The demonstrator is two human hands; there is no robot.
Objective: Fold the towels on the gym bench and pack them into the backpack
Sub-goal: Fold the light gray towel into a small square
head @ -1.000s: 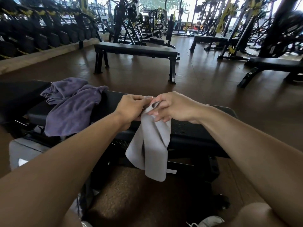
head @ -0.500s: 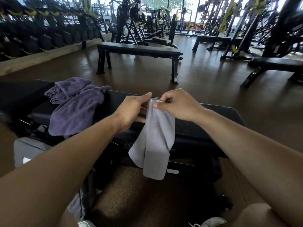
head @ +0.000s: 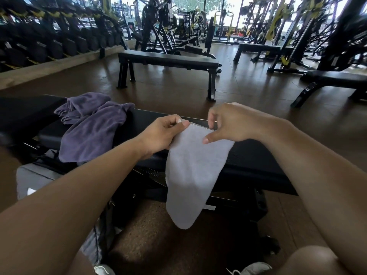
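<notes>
A light grey towel (head: pixel 190 175) hangs in front of the black gym bench (head: pixel 254 155), held by its top edge. My left hand (head: pixel 160 133) pinches the towel's left top corner. My right hand (head: pixel 232 122) grips the top edge on the right, thumb pressed on the cloth. A purple towel (head: pixel 93 128) lies crumpled on the bench to the left. A grey backpack (head: pixel 29 179) sits on the floor below the bench at the left, partly hidden by my left forearm.
Another black flat bench (head: pixel 168 62) stands across the brown floor. A dumbbell rack (head: pixel 49 42) lines the left wall and weight machines (head: pixel 297 32) fill the back. My knee (head: pixel 309 261) and shoes show at the bottom edge.
My hands have moved apart along the grey towel's top edge, spreading it wider. The towel now hangs broader than before.
</notes>
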